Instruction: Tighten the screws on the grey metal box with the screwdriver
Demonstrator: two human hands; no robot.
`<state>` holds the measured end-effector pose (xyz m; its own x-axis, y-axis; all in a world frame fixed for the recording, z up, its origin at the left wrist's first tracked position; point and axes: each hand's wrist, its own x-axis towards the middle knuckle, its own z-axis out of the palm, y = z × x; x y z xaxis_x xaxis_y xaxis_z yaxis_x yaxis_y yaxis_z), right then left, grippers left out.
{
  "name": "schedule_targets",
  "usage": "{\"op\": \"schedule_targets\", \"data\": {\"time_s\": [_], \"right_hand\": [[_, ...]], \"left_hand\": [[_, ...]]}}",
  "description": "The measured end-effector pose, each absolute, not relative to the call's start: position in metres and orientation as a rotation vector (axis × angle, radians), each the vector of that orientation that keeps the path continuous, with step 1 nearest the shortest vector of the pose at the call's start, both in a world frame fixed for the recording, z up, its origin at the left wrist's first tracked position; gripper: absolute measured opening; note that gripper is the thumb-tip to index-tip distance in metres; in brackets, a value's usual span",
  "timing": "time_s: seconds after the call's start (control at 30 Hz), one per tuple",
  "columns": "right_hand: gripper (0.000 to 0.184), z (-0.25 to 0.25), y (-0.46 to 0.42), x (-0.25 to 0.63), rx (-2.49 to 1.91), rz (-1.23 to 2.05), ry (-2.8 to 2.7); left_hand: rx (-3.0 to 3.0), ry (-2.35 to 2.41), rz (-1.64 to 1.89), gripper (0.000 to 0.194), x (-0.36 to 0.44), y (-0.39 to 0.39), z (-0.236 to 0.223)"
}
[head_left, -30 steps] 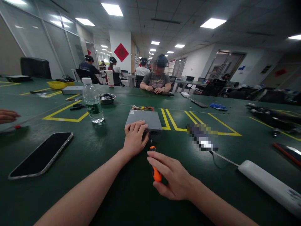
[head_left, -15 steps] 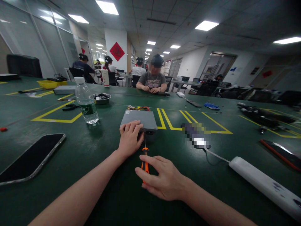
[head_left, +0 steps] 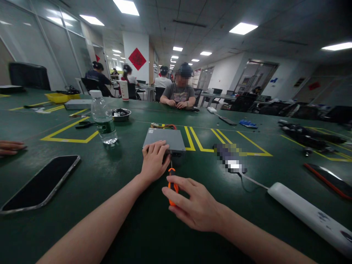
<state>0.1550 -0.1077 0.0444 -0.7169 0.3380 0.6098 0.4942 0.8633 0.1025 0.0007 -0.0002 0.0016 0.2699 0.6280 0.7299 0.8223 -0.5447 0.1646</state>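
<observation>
A grey metal computer power supply [head_left: 166,138] lies on the green table, its bundle of coloured cables at the far side. My left hand [head_left: 155,158] grips its near left edge, fingers on top and thumb down by the front face. My right hand [head_left: 194,203] is closed round the orange and black handle of a screwdriver [head_left: 172,186]. The shaft points away from me at the front face of the power supply. Whether the tip sits in a screw is too small to tell.
A water bottle [head_left: 103,121] and a phone [head_left: 41,183] are at left, a metal bowl [head_left: 121,115] behind. Another person's hand [head_left: 11,147] rests at the left edge. A white power strip [head_left: 308,216] lies at right. Across the table sits a person [head_left: 178,91].
My right hand and the screwdriver have shifted slightly forward, and the fingers have moved along the handle. Another person's hand has come in at the left edge, where a small red thing showed.
</observation>
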Motion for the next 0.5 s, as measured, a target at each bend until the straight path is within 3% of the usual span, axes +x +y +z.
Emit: {"op": "schedule_targets", "data": {"time_s": [0.5], "right_hand": [[0.025, 0.033, -0.107, 0.153, -0.620, -0.389, -2.347]], "left_hand": [[-2.303, -1.337, -1.157, 0.025, 0.000, -0.001, 0.002]]}}
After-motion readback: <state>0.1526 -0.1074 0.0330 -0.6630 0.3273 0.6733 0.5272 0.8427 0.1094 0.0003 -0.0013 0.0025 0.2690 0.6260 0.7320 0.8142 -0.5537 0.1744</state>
